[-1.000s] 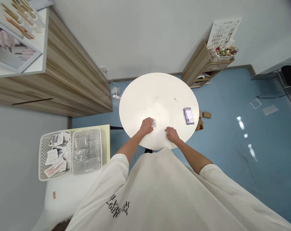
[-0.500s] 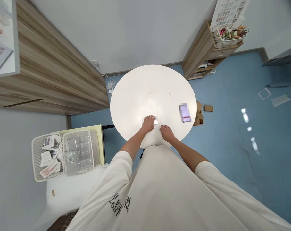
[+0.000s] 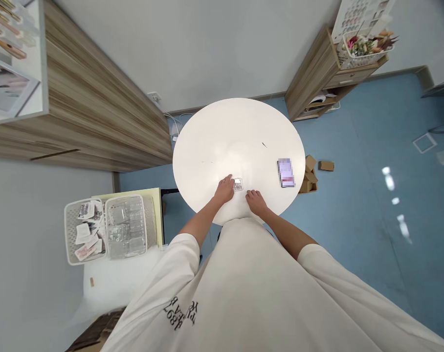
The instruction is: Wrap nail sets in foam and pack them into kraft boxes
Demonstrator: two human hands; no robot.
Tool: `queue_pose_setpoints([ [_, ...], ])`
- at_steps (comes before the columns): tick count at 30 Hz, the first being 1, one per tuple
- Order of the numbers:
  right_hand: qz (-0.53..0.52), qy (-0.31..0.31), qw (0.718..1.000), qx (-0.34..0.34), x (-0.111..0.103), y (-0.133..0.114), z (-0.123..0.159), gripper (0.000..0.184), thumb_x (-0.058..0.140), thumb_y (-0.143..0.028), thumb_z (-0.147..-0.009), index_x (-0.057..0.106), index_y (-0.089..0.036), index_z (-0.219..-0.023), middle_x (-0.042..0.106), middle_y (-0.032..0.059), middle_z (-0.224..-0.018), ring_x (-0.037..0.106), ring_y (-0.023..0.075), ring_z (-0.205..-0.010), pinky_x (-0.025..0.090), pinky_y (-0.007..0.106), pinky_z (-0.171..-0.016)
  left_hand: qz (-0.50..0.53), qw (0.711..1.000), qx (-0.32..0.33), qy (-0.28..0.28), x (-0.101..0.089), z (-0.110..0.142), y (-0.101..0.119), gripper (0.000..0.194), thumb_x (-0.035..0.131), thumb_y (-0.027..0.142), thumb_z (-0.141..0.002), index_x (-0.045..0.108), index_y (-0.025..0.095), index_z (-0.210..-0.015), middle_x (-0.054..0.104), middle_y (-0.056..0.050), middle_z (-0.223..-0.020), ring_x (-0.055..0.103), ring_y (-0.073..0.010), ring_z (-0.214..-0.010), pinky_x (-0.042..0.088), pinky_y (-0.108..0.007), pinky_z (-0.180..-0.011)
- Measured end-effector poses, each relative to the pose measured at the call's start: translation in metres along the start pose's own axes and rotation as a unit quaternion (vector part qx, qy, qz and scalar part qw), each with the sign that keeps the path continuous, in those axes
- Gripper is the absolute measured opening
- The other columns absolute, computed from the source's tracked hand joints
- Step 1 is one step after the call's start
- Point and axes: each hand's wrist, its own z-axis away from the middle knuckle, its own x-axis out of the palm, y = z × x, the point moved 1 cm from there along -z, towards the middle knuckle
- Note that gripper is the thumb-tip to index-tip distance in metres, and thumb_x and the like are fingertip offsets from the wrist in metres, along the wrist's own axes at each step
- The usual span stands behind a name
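A person in a white T-shirt works at a round white desk in a small room with a blue floor, seen from a head-worn camera. A long wood-grain cabinet runs along the wall at left, and a wooden shelf unit stands beyond the desk, topped by a basket of flowers. Pieces of cardboard lie on the floor just beside the desk's right edge. Down at left, on a pale yellow board, a white mesh basket of paper cards sits against a clear plastic tray filled with small packs. On the desk, well right of the hands, lies a flat purple-and-white object (pixelated, perhaps a phone). A small clear plastic case sits near the desk's front edge, between the hands and just beside the fingers of the left hand; this view cannot show whether they grip it. The right hand rests palm down, fingers slightly curled, holding nothing. Working close to the body over bare white surface suits so small and clear a piece, which stands out well there.
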Motion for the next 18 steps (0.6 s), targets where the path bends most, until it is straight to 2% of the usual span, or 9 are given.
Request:
queue_pose_setpoints([
  [3, -0.006, 0.005, 1.000, 0.010, -0.003, 0.000, -0.002, 0.031, 0.044, -0.009, -0.089, 0.064, -0.013, -0.113, 0.056, 0.0199, -0.120, 0.047, 0.0336, -0.104, 0.035, 0.044, -0.092, 0.012, 1.000, -0.008, 0.008, -0.001, 0.015, -0.004, 0.038, 0.051, 0.021, -0.091, 0.050, 0.019, -0.129, 0.034, -0.015, -0.157, 0.041, -0.0320, -0.139, 0.037, -0.047, -0.111],
  [5, -0.024, 0.011, 0.999, 0.026, -0.007, 0.001, -0.005, 0.028, 0.042, -0.012, -0.091, 0.062, -0.012, -0.111, 0.057, 0.0192, -0.113, 0.048, 0.0327, -0.100, 0.036, 0.043, -0.089, 0.021, 1.000, 0.000, 0.008, -0.001, 0.024, -0.003, 0.037, 0.055, 0.032, -0.093, 0.051, 0.020, -0.127, 0.039, -0.015, -0.153, 0.043, -0.0327, -0.137, 0.037, -0.047, -0.110],
  [8, -0.058, 0.024, 0.997, 0.048, -0.017, 0.004, -0.010, 0.022, 0.042, -0.017, -0.094, 0.060, -0.013, -0.105, 0.058, 0.0167, -0.104, 0.049, 0.0306, -0.094, 0.037, 0.042, -0.089, 0.024, 0.999, 0.024, 0.000, -0.002, 0.035, 0.001, 0.053, 0.066, 0.053, -0.085, 0.053, 0.021, -0.125, 0.046, -0.015, -0.144, 0.045, -0.0347, -0.133, 0.035, -0.049, -0.111],
  [10, -0.086, 0.032, 0.994, 0.066, -0.024, 0.007, -0.013, 0.019, 0.041, -0.019, -0.095, 0.058, -0.015, -0.102, 0.058, 0.0152, -0.103, 0.049, 0.0291, -0.093, 0.038, 0.041, -0.087, 0.015, 0.999, 0.051, -0.007, -0.002, 0.039, 0.005, 0.061, 0.072, 0.058, -0.079, 0.054, 0.021, -0.124, 0.049, -0.015, -0.139, 0.044, -0.0354, -0.132, 0.033, -0.050, -0.112],
  [12, -0.121, 0.036, 0.988, 0.085, -0.032, 0.011, -0.015, 0.019, 0.039, -0.020, -0.096, 0.057, -0.016, -0.102, 0.059, 0.0139, -0.105, 0.051, 0.0276, -0.094, 0.039, 0.039, -0.085, 0.003, 0.998, 0.064, -0.010, -0.003, 0.039, 0.007, 0.051, 0.070, 0.050, -0.083, 0.055, 0.022, -0.123, 0.051, -0.014, -0.137, 0.044, -0.0341, -0.132, 0.032, -0.049, -0.112],
  [15, -0.166, 0.030, 0.982, 0.083, -0.044, 0.017, -0.018, 0.022, 0.039, -0.024, -0.098, 0.056, -0.018, -0.111, 0.062, 0.0121, -0.110, 0.054, 0.0262, -0.099, 0.039, 0.038, -0.089, 0.003, 1.000, 0.016, -0.004, -0.007, 0.032, 0.005, 0.024, 0.052, 0.030, -0.095, 0.059, 0.023, -0.118, 0.056, -0.012, -0.130, 0.052, -0.0287, -0.124, 0.038, -0.045, -0.107],
  [18, -0.173, 0.011, 0.983, 0.065, -0.052, 0.021, -0.022, 0.032, 0.045, -0.033, -0.098, 0.054, -0.020, -0.126, 0.063, 0.0115, -0.122, 0.054, 0.0269, -0.111, 0.037, 0.039, -0.098, 0.020, 0.999, -0.035, -0.010, -0.013, 0.021, 0.000, 0.024, 0.041, 0.022, -0.100, 0.061, 0.021, -0.113, 0.061, -0.011, -0.119, 0.061, -0.0245, -0.108, 0.042, -0.041, -0.101],
])
